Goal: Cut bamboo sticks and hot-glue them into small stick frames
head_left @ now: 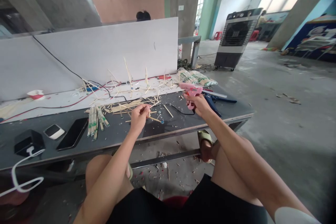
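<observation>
My left hand [139, 118] is closed in a pinch on a thin wooden stick [154, 119] above the front of the dark table [181, 122]. A small blue piece shows at the stick's right end. In my right hand [198, 104] is a pink glue gun [191, 89], its nozzle pointing left. Behind my left hand lies a loose pile of wooden sticks [126, 106]. Bundles of sticks with green-printed wrappers [95, 121] lie to its left. Just right of the glue gun is a dark blue tool [212, 104], partly hidden by my hand.
A phone [73, 133], a white device [54, 131] and a black box [29, 142] with a white cable lie at the left. Stick assemblies [128, 73] stand before the white partition [112, 49]. Plastic packs [196, 77] lie at the back right.
</observation>
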Demonstrator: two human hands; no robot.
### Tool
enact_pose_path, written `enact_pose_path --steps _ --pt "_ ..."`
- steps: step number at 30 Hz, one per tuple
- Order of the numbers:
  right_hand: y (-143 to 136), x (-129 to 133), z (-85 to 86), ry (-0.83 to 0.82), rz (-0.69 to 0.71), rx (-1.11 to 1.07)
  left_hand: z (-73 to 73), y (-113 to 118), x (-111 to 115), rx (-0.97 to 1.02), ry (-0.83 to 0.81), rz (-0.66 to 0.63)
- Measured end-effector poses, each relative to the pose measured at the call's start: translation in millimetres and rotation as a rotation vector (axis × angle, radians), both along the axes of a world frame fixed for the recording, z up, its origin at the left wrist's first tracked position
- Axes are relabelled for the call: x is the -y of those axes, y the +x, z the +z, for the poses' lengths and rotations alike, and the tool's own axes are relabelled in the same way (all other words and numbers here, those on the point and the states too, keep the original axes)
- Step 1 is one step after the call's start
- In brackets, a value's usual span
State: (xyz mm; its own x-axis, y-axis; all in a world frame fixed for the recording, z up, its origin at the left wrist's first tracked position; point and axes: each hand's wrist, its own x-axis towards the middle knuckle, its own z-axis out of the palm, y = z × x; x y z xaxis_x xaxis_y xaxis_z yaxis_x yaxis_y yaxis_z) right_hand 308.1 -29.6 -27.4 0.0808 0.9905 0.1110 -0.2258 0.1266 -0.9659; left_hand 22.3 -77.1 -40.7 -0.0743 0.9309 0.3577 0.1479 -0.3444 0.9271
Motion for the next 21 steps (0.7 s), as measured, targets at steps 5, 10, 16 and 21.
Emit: enact_pose_path --steps 5,10,16,21 --pt "-14.6 16.0 5.0 0.015 0.206 0.139 -0.3 6.1 -1.6 0.073 -0.017 -0.048" --pt "-24.3 26.3 9.7 0.001 0.247 0.302 3.1 5.4 2.4 0.062 -0.016 -0.059" --pt "-28.5 26.3 14.3 0.019 0.189 0.447 4.4 2.2 4.5 0.051 -0.018 -0.066" --pt "-28.9 23.0 12.4 0.057 0.203 0.509 6.1 2.3 5.3 0.074 -0.020 -0.063"
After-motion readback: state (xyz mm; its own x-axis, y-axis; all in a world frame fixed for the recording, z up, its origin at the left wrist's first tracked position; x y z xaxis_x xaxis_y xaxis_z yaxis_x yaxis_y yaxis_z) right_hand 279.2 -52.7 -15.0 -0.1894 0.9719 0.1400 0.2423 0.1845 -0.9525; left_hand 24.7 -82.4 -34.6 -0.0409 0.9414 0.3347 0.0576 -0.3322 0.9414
